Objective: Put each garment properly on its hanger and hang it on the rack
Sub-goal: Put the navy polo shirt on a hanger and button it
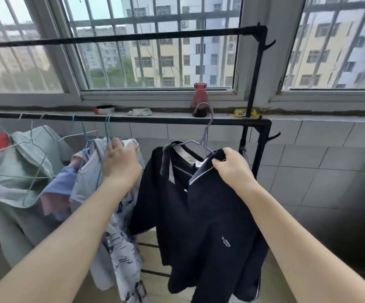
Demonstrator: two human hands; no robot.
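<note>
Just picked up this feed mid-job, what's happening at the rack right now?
A person is hanging laundry on the lower rail of a black rack. The right hand grips the shoulder of a dark navy polo shirt on a purple hanger, whose hook is at the rail. The left hand holds the patterned light shirt beside it. More garments hang further left.

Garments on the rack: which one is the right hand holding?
The dark navy shirt on the lilac hanger, rightmost on the rail; the right hand grips its shoulder. The others are pale.
</note>
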